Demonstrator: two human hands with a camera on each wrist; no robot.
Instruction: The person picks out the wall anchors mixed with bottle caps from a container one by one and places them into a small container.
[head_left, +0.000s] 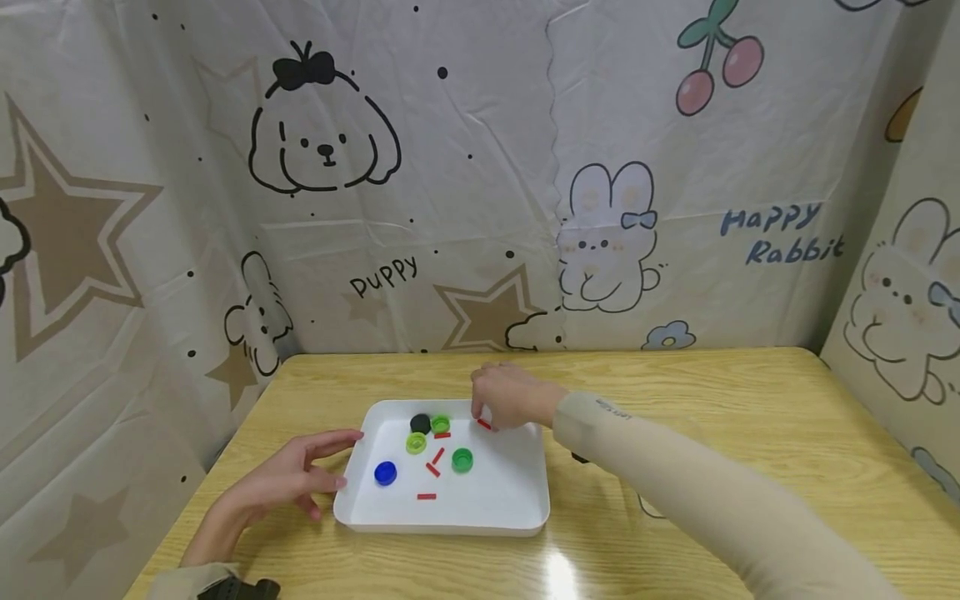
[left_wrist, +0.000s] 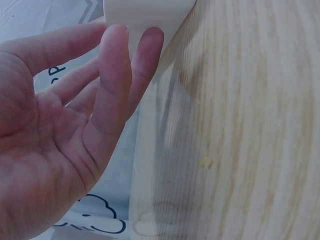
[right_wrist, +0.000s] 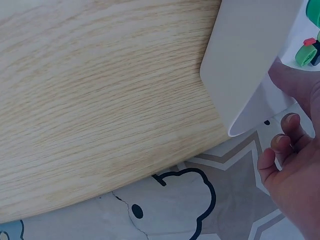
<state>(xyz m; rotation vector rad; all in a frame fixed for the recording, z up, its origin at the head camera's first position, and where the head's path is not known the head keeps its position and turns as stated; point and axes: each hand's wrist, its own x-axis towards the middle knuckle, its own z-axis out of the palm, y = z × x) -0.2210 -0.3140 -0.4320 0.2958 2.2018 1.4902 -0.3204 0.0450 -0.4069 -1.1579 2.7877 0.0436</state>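
A white tray [head_left: 495, 500] holds small round caps and red strips. My left hand [head_left: 288, 475] is spread at its left side, fingertips at the tray wall [left_wrist: 150, 12]; in the left wrist view, the hand [left_wrist: 65, 115] shows its palm. At the back right corner, my right hand [head_left: 513, 396] reaches down over the rim, with finger and thumb tips at the two ends of a red strip [head_left: 484, 424]. In the right wrist view the thumb of that hand [right_wrist: 300, 155] dips inside the tray, the other fingers loosely bent; the pinch itself is hidden.
Inside the tray lie a blue cap [head_left: 386, 473], a green cap [head_left: 462, 460], a yellow-green cap [head_left: 416, 443], a light green cap [head_left: 440, 425], a black cap [head_left: 420, 424] and several red strips [head_left: 427, 497]. The wooden table [head_left: 712, 433] meets a printed cloth [head_left: 480, 167] behind.
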